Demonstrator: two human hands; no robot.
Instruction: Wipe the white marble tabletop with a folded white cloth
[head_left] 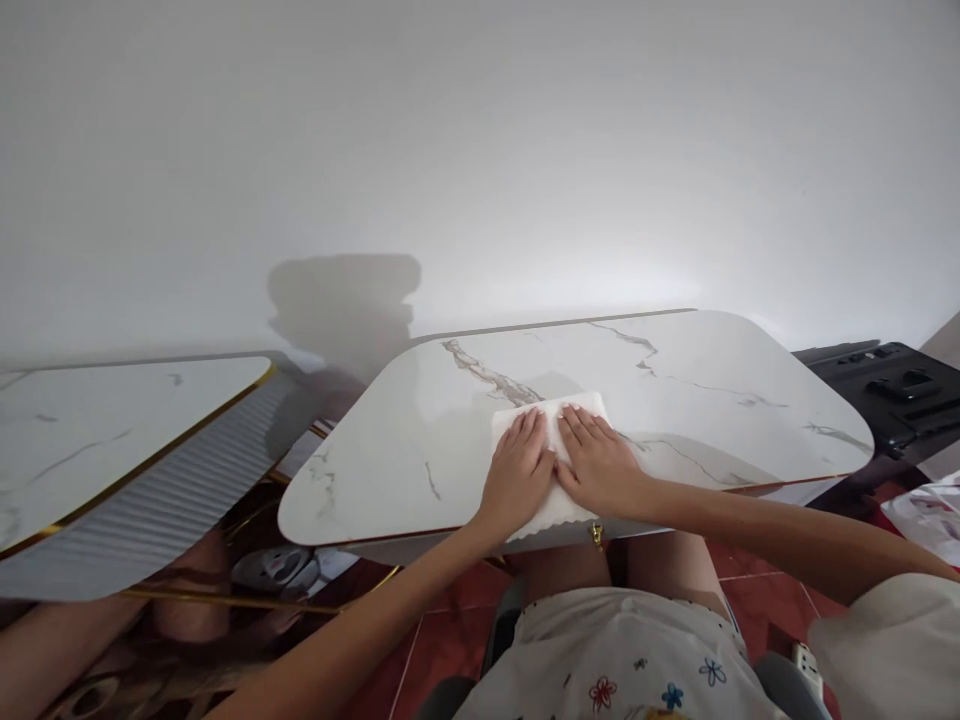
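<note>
A white cloth [559, 510] lies flat on the marble-patterned table top [390, 450], its lower end reaching the front edge. My left hand [521, 470] rests palm down on the cloth's left part, fingers stretched out. On the right part lies my right hand [598, 462], also flat with its fingers extended. The two thumbs meet or nearly meet near the cloth's middle. Whatever is under the cloth is hidden.
Behind the table stands a white wall [525, 180]. Another marble-topped table [112, 430] with gold trim is at the left, with a person's leg [191, 590] below it. A black case-like object [892, 395] is at the right, near a plastic bag [930, 515].
</note>
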